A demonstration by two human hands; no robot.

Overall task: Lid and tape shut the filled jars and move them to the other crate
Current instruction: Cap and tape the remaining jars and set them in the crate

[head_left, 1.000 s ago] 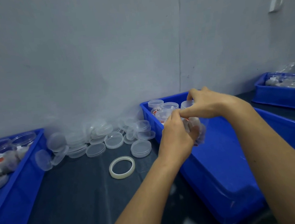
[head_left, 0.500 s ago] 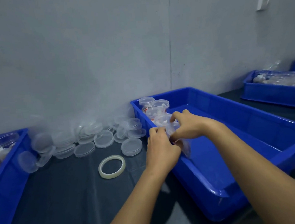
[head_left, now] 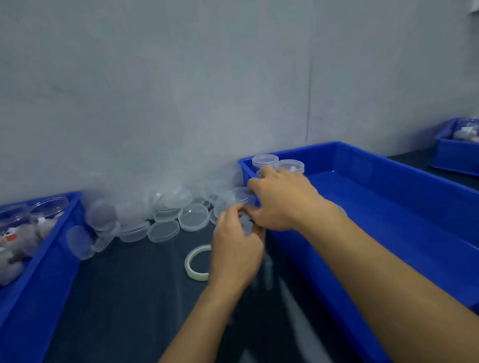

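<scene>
Few lidded jars [head_left: 277, 165] in right crate [head_left: 408, 210]; left crate [head_left: 36, 257] mostly full; left hand [head_left: 237, 248] and right hand [head_left: 283, 200] curled round one blurred jar [head_left: 246, 224], early stage.

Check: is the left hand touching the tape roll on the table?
Cannot tell. In the head view the left hand covers the right side of the tape roll, so any contact or gap is hidden.

Dim, cool-toned, soft overall focus.
Motion blur smears both hands [head_left: 238, 248] and the lids [head_left: 160, 214] at centre; wide-angle distortion bends the frame edges; shadows faint.
</scene>
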